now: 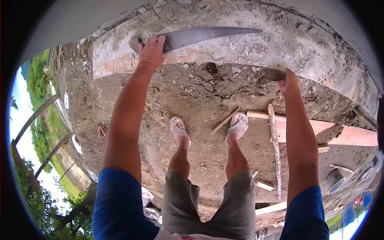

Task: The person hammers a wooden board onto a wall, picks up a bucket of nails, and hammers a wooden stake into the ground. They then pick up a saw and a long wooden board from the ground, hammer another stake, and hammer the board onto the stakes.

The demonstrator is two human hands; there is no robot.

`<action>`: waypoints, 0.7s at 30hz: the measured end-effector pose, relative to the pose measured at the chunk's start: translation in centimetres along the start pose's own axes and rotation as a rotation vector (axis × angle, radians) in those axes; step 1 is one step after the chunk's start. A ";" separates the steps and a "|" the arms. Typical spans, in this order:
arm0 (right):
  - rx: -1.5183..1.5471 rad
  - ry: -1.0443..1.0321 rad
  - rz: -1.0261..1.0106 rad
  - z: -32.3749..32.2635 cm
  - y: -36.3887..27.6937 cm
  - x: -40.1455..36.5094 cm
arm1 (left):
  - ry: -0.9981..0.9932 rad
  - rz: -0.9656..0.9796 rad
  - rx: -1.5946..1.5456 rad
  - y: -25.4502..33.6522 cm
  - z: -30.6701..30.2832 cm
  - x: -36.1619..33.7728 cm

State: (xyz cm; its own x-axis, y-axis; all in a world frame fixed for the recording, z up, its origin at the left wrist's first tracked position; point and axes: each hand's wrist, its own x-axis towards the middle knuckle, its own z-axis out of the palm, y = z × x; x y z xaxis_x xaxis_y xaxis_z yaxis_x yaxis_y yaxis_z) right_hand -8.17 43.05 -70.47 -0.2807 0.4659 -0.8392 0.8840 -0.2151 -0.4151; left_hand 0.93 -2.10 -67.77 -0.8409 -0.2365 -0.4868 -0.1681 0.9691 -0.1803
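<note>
A handsaw (200,38) lies flat across a long pale board (256,50) caked with dried mortar, its teeth facing away from me. At its left end, my left hand (151,53) is closed over the handle, which the fingers mostly hide. My right hand (291,82) is at the near edge of the same board, right of the saw's tip. Its fingers are curled in at that edge and seem to grip it. A small bent wire (216,58) rests on the board between my hands.
My sandalled feet stand on rough dirt (192,96) below the board. To the right lie a wooden plank (312,130), a thin stick (275,148) and a bucket (335,181) on its side. A short stick (225,120) touches my right foot. Grey wall (80,24) rises beyond the board.
</note>
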 end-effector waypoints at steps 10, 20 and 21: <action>0.107 -0.060 0.021 -3.2 -0.2 7.9 | -0.110 0.434 -0.408 4.6 5.4 -19.0; 0.135 -0.094 -0.075 -3.8 -1.1 4.6 | 0.003 -0.525 -2.192 13.4 7.5 -6.7; 0.208 -0.066 -0.020 -3.5 -1.2 4.7 | 0.110 -0.632 -2.491 12.8 8.0 -4.7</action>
State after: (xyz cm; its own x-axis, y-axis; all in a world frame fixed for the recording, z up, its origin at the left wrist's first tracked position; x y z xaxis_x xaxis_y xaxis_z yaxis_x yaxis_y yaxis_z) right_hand -9.20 48.46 -72.67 -0.3274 0.4162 -0.8483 0.7839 -0.3816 -0.4898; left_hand 6.84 10.86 -74.64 -0.4957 -0.4409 -0.7483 -0.1847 -0.7884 0.5868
